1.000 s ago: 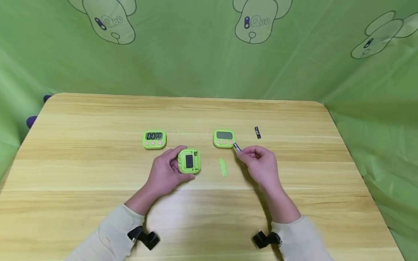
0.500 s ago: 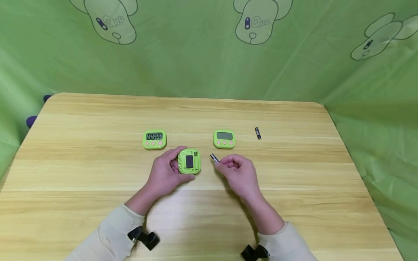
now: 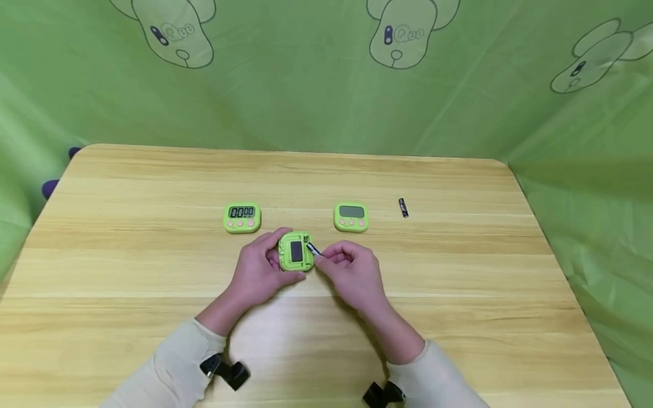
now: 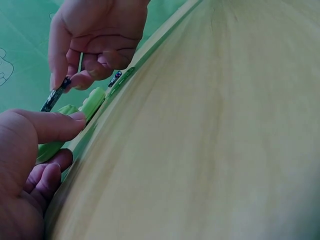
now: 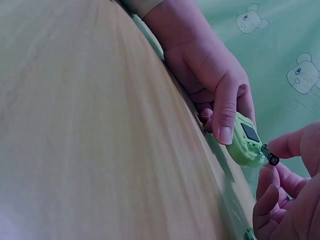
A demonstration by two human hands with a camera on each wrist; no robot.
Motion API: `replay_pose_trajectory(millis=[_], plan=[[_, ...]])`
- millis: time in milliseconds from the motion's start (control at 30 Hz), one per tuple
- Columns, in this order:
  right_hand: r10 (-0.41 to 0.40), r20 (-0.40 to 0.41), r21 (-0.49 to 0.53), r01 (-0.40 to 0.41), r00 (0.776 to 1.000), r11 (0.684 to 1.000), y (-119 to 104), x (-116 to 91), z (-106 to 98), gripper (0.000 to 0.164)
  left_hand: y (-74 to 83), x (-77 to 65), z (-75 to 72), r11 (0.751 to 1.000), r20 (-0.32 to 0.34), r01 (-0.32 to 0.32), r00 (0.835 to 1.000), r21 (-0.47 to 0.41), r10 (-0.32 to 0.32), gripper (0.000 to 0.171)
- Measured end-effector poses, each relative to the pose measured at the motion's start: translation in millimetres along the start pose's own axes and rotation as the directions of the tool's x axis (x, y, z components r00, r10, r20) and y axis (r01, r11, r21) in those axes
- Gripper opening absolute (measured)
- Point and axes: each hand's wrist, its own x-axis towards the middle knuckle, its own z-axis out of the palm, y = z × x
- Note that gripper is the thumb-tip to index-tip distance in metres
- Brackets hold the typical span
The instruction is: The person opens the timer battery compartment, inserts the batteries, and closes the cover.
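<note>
My left hand (image 3: 260,269) grips a green digital timer (image 3: 288,262) by its edges, back side up. A dark rectangle sits in the middle of its back, and the narrow battery slot along its right side is uncovered. Thumb and forefinger of my right hand (image 3: 354,275) pinch a small, slim battery (image 3: 313,249), whose far end is over the slot. In the right wrist view the battery (image 5: 273,159) sticks out at the timer's edge (image 5: 242,152). Whether it touches the slot's contacts, I cannot tell.
Behind my hands lie two more green timers, the left timer (image 3: 242,218) reading 00:00 and the right timer (image 3: 351,217) with a blank display. Another battery (image 3: 403,208) lies farther right on the wooden table (image 3: 459,255). A green curtain (image 3: 306,107) hangs behind.
My right hand has moved left with the battery, from beside the right timer to the held timer. The light green strip on the table is now hidden in the head view. My left hand stays put.
</note>
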Motion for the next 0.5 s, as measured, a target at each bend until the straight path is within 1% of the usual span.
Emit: replay_pose_trajectory(millis=[133,200,500], plan=[[-0.036,0.001,-0.044,0.036,0.999,0.998,-1.6,1.7,3.8,0.010,0.4,0.3,-0.3,1.000,-0.009,0.004,1.000,0.003,-0.004,0.083],[-0.039,0.004,-0.050,0.039,0.999,0.998,-1.8,1.8,5.3,0.010,1.0,0.0,-0.5,1.000,-0.010,0.006,1.000,0.001,-0.006,0.082],[-0.016,0.024,-0.014,0.016,1.000,1.000,-4.6,1.3,10.7,0.013,0.5,-0.7,0.9,0.999,-0.006,-0.013,1.000,-0.036,0.013,0.082]])
